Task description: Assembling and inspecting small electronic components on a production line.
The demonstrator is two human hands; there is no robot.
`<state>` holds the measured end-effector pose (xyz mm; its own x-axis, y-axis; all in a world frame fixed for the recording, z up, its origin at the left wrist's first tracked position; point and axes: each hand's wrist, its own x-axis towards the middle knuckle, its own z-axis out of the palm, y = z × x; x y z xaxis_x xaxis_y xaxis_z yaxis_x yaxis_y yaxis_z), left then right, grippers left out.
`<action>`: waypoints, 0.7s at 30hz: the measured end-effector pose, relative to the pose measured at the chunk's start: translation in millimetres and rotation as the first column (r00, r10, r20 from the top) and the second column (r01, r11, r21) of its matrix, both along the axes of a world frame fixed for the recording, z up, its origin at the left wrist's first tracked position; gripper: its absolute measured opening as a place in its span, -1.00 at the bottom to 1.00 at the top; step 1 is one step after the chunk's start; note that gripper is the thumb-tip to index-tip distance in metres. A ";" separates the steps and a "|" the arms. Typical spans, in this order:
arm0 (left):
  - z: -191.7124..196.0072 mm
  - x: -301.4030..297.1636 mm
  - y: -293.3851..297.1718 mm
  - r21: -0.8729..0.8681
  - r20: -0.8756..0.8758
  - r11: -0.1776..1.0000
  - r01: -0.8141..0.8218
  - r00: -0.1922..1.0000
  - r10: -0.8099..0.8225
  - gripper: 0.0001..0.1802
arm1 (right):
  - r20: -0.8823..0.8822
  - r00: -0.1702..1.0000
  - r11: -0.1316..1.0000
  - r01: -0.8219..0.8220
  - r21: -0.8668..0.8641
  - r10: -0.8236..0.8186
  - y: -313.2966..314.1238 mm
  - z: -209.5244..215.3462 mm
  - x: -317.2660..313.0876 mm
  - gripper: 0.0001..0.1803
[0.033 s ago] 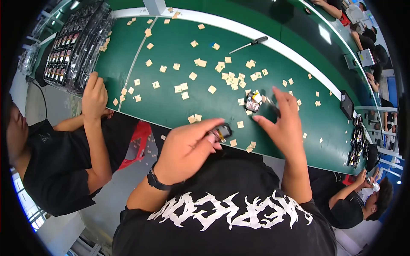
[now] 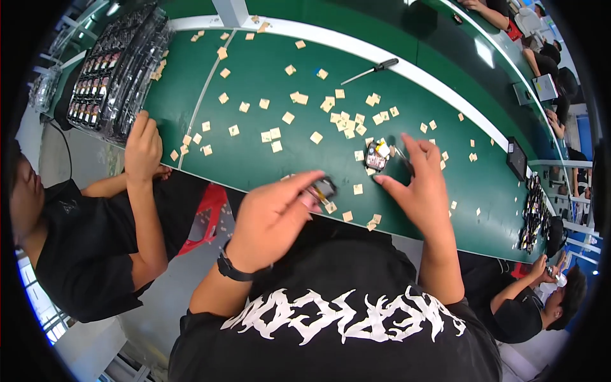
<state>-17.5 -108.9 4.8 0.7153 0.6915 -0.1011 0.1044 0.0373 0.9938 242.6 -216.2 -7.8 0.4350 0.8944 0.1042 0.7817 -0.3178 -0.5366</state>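
Observation:
My left hand [image 2: 273,216] is raised over the near edge of the green table [image 2: 254,153], its fingers closed on a small dark square device [image 2: 323,189]. My right hand [image 2: 417,184] rests on the table with fingers spread. Its fingertips lie beside a second small square device [image 2: 377,156] that has a white piece on it. A thin dark tool [image 2: 403,162] shows by the right fingers; whether the hand grips it is unclear. Several small tan squares [image 2: 347,121] are scattered around both hands.
A person at my left rests a hand [image 2: 143,148] on the table edge. Black trays of parts [image 2: 108,70] are stacked at the far left. A screwdriver [image 2: 370,70] lies at the back. A red stool [image 2: 205,213] stands below the table. Other people sit at the right.

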 end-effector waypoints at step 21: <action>-60.1 -81.4 150.5 -0.092 0.008 0.577 -0.812 0.578 0.816 -0.41 | -0.123 0.992 0.999 -0.034 -0.017 0.032 14.6 5.6 12.4 -0.33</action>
